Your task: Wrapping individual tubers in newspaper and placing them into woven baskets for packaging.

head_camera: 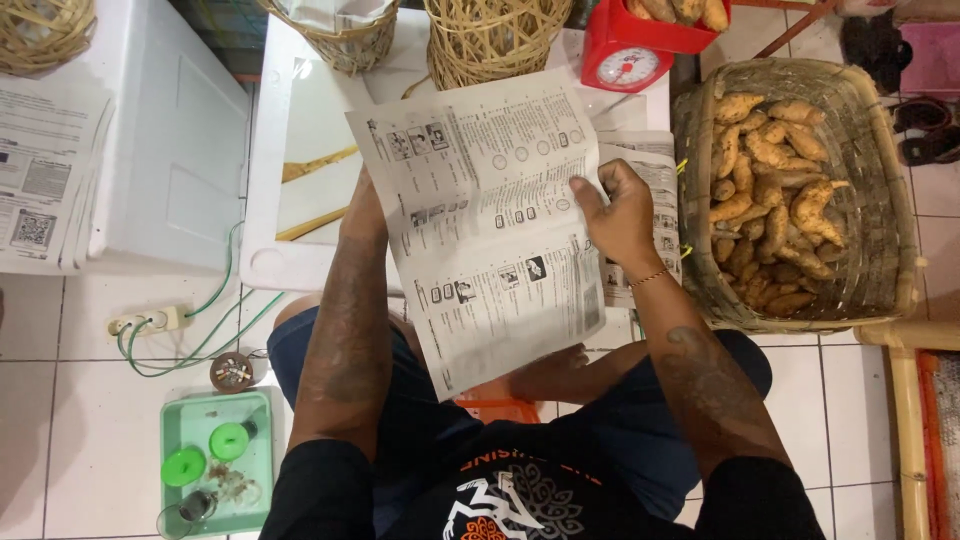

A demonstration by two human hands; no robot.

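Note:
A large printed paper sheet (pixel 480 230) is held up over my lap, above a low white table (pixel 262 150). My right hand (pixel 615 215) grips the sheet's right edge, thumb on the front. My left hand (pixel 365 195) is behind the sheet's left side and is mostly hidden, so only the wrist and forearm show. More printed sheets (pixel 650 170) lie under the right side of the held sheet, next to the basket.
A woven basket (pixel 885 190) of orange-brown tubers (pixel 770 190) stands to my right. A red kitchen scale (pixel 640 45) and wicker baskets (pixel 490 35) sit at the table's far edge. A green tray (pixel 200 420), a power strip (pixel 150 322) with a green cord, and a paper stack (pixel 45 170) lie to the left.

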